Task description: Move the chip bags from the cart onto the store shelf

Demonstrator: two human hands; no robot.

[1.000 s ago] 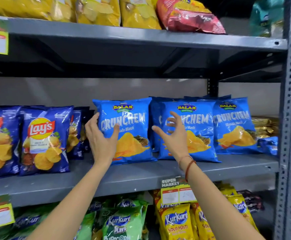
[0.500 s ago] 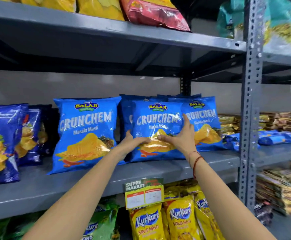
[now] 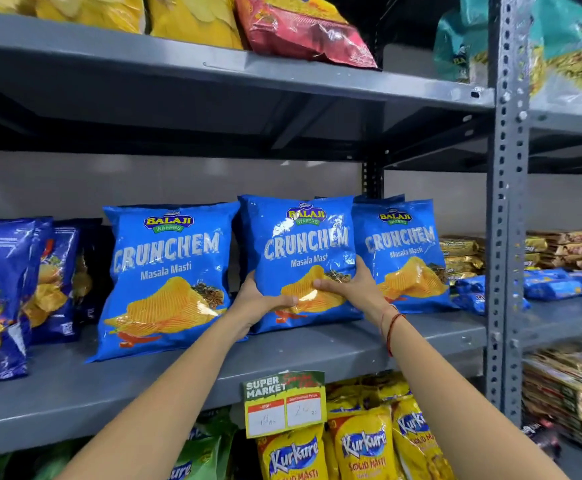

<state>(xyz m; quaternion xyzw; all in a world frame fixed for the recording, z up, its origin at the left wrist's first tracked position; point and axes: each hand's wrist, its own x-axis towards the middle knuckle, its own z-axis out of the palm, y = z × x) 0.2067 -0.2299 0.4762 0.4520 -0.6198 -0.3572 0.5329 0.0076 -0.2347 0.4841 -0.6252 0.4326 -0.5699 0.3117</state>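
Three blue Crunchem chip bags stand upright in a row on the grey middle shelf point(image 3: 317, 355). My left hand point(image 3: 260, 301) and my right hand point(image 3: 352, 289) both grip the lower part of the middle Crunchem bag point(image 3: 300, 244), one on each side. The left Crunchem bag point(image 3: 165, 271) stands free beside my left forearm. The right Crunchem bag point(image 3: 404, 251) stands just behind my right hand, with more blue bags behind it. The cart is out of view.
Dark blue Lay's bags point(image 3: 2, 289) fill the shelf's left end. Yellow and red bags point(image 3: 303, 26) lie on the shelf above. Yellow Kurkure bags point(image 3: 362, 445) and a price tag point(image 3: 284, 403) sit below. A perforated grey upright point(image 3: 506, 237) stands at the right, with wrapped packs point(image 3: 566, 254) beyond it.
My left hand let go of the left Crunchem bag and joined my right hand on the middle bag. The view has shifted to the right and closer to the shelf.
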